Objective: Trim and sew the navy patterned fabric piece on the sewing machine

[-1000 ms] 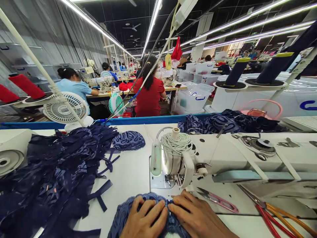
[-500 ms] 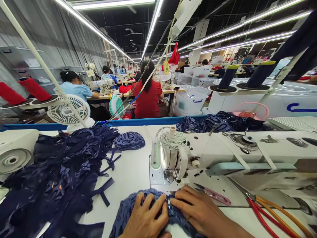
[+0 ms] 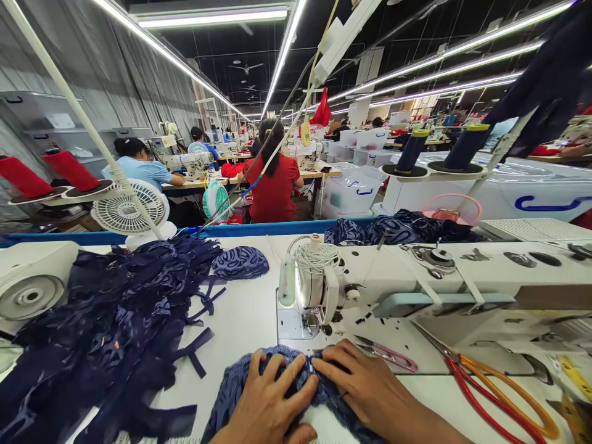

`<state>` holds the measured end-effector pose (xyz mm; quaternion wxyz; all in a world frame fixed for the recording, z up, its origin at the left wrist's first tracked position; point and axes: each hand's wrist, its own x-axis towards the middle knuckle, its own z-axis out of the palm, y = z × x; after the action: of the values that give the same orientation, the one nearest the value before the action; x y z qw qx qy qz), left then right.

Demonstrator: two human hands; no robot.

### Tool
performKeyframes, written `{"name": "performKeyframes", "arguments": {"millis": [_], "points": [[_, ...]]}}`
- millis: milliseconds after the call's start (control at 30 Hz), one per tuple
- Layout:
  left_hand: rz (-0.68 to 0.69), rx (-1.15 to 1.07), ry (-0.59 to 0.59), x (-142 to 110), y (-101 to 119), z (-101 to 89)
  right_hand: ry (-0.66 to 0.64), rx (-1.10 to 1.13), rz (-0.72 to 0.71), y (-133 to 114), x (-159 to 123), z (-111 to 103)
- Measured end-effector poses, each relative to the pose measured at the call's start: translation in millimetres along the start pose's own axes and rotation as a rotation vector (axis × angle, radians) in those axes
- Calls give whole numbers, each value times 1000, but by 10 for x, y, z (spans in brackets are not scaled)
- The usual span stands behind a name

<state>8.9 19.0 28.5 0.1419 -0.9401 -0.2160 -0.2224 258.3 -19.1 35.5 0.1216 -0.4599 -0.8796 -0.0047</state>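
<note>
The left hand lies flat, fingers spread, pressing down on a piece of dark blue patterned lace fabric at the near edge of the white worktable. The right hand lies just beside it, fingers extended and flat on the same lace, the fingertips of the two hands nearly meeting at a small bunched fold. Neither hand closes around anything; both only pin the cloth down.

The lace sits just in front of the needle end of the white industrial sewing machine, not yet under the presser foot, so stitching on this piece looks not yet begun; the hands seem to be lining up edges. To the left lies a big heap of dark navy lace pieces and straps, and a single blue lace cup lies apart beyond it. Whether the heap is finished or waiting I cannot tell.

Right of the hands lie small pink thread snips and red-and-orange-handled scissors.

The lower part of the lace and both wrists are cut off by the frame edge, and the needle area is too small to make out.
</note>
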Motion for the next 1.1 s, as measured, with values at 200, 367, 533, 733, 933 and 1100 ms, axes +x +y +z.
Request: {"name": "performKeyframes", "arguments": {"millis": [200,367,533,733,933,1100], "points": [[-18,-21,-108,-42,5,-20,-9,32,25,-5,55,-79],[-44,-101,-206,-96,0,-8,-18,-12,30,-8,50,-34],[-95,-199,-321,-112,-5,-9,-46,94,96,-12,49,-82],[-124,-254,-330,-117,2,-11,-65,106,200,-80,5,-187],[-78,-198,-143,-64,-24,11,-18,30,246,-309,-80,-884],[-98,-136,89,15,-32,123,299,-180,37,-301,211,-1803]]}}
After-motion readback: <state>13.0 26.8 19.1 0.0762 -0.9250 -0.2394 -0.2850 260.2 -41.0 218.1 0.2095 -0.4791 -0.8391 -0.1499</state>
